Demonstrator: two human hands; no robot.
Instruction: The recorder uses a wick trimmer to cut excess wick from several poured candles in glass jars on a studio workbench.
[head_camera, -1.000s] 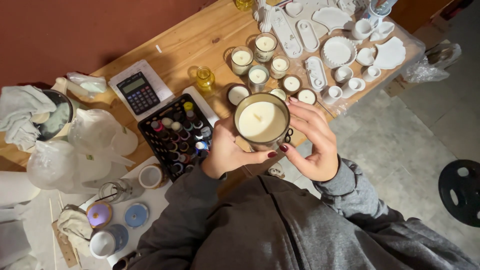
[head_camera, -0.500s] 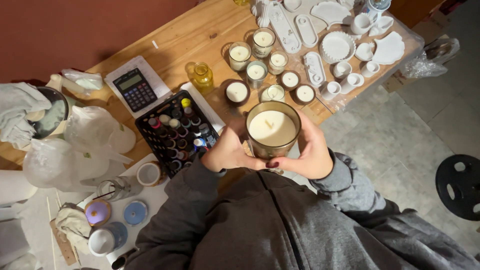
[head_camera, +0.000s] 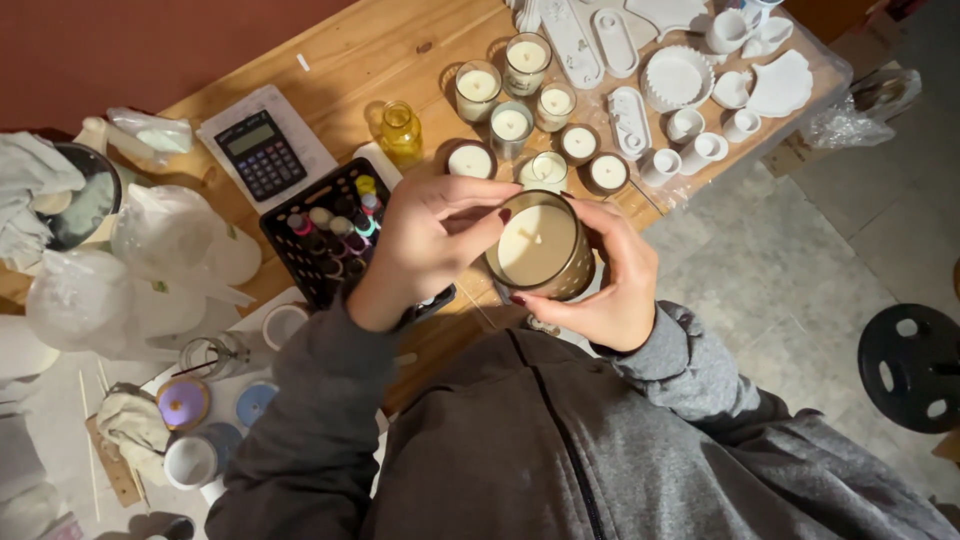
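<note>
Two hands on one candle jar (head_camera: 540, 247), lifted just above the table (head_camera: 330, 60) edge, close to the chest. Right hand (head_camera: 608, 283) cups it from 3 o'clock, fingers wrapped round the glass; left hand (head_camera: 425, 240) comes in from 9, fingertips pinched at the rim over the pale wax. Best kept level, I'd say, with the right hand bearing the weight while the left works lightly. Finished candles (head_camera: 520, 115) crowd at 12 o'clock, a bottle tray (head_camera: 335, 235) at 9, so elbows in.
</note>
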